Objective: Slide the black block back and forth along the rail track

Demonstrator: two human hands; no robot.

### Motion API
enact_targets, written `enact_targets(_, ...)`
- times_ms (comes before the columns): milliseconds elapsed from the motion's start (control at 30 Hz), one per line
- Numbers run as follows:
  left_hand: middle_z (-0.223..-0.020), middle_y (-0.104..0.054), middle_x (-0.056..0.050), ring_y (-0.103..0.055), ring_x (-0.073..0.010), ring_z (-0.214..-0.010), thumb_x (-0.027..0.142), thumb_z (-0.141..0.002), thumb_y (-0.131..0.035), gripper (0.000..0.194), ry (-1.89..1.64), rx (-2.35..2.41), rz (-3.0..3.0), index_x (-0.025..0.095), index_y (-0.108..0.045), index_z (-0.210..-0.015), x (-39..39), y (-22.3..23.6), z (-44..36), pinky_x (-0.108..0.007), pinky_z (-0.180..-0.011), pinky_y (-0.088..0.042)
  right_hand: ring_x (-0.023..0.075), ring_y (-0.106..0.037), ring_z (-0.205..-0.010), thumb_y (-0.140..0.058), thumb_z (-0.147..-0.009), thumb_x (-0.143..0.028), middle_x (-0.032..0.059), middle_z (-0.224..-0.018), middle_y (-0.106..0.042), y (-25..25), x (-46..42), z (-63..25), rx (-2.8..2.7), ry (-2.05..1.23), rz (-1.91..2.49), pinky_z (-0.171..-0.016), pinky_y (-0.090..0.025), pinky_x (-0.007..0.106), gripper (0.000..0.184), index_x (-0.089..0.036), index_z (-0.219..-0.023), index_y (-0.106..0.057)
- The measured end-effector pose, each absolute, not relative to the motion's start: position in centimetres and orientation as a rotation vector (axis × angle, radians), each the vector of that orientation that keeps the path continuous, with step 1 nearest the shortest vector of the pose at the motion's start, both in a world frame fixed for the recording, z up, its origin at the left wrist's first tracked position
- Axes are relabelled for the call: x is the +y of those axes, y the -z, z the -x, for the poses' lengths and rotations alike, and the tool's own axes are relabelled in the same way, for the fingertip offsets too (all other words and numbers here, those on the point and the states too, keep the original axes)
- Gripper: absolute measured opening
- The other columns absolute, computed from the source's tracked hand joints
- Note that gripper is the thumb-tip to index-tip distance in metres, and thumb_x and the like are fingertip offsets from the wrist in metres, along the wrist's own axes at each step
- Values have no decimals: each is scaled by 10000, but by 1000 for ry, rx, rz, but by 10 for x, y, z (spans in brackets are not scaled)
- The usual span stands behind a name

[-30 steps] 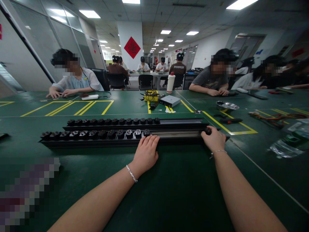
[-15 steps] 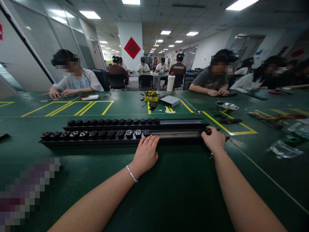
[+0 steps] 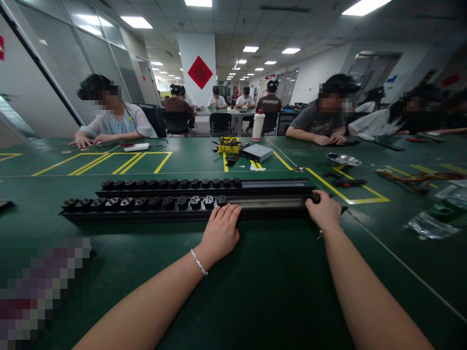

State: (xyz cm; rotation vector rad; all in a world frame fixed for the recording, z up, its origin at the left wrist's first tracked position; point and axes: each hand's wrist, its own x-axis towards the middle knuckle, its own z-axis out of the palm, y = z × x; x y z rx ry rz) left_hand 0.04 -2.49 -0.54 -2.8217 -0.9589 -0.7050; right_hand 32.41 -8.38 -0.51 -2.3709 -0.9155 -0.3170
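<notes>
A long black power rail [image 3: 146, 216] lies crosswise on the green table. Round black socket modules [image 3: 168, 202] fill its left part in a row. To their right its bare channel [image 3: 268, 201] shows grey. My left hand [image 3: 223, 228] lies over the rail's front wall, fingers stretched out, fingertips close to the last module [image 3: 222, 200]. At the rail's right end, my right hand [image 3: 324, 211] is closed around a small round black piece [image 3: 314, 197], apparently another socket module, mostly covered by the fingers. Directly behind lies a second black rail [image 3: 273, 183] with a similar row of modules.
Beyond the rails are a yellow box with black cables [image 3: 229, 144], a grey box [image 3: 257, 152] and a white bottle [image 3: 258, 125]. A metal bowl [image 3: 343, 159], wires [image 3: 404, 177] and a plastic bottle [image 3: 438, 211] lie rightward. Co-workers [image 3: 116, 116] sit across the table.
My right hand has shifted very slightly to the right at the rail's end, still holding the round black piece. My left hand and both rails look unmoved.
</notes>
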Motion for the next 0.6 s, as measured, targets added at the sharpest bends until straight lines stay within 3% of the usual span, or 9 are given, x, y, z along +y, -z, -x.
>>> enact_targets(400,-1358,-508,-82,-419,-233,-1272,198,-780,-517,577,716,-954,2817,195,-404,-1345,-25,5,-1,-430,-1096,-295,256,-579,-907,-481,-717,-342,102,-927,-651,4,-86,-326,-917,293,2365,-924,-374,423,434,-179,-1106,-584)
enact_targets(600,-1372,-496,-67,-408,-228,-1279,200,-794,-496,559,705,-956,2826,187,-399,-1344,-25,5,0,-424,-1105,-276,303,-511,-1030,-485,-725,-396,124,-1066,-599,5,-89,-327,-886,329,2370,-940,-326,559,419,-197,-1079,-591)
